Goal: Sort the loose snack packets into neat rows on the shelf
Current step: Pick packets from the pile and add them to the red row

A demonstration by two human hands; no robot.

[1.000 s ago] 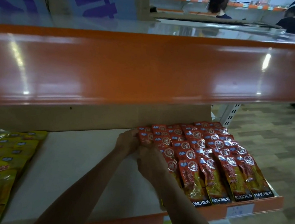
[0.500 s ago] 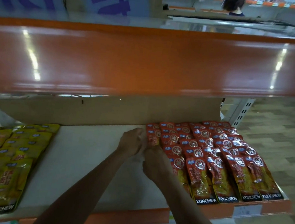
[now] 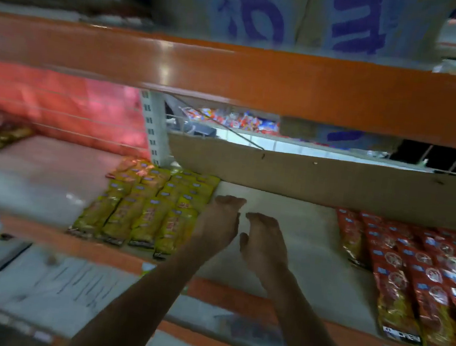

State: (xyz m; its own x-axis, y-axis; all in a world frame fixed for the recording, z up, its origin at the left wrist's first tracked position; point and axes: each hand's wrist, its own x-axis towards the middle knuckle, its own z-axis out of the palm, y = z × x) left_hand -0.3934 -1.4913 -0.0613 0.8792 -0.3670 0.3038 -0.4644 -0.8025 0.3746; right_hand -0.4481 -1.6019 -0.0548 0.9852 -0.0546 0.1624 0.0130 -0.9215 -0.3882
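**A:** Heavy blur across the whole frame. The yellow packets at centre left show print, but not a word of it reads.

**B:** And the red packets run off the right edge, so the row count can't be told.

**A:** Lower left, papers with lines of writing, too smeared to read.

**B:** Up top, the cardboard boxes are cut by the upper edge, their purple lettering incomplete. Between the orange beam and the cardboard strip, just a slit of colourful goods shows, too small to name.
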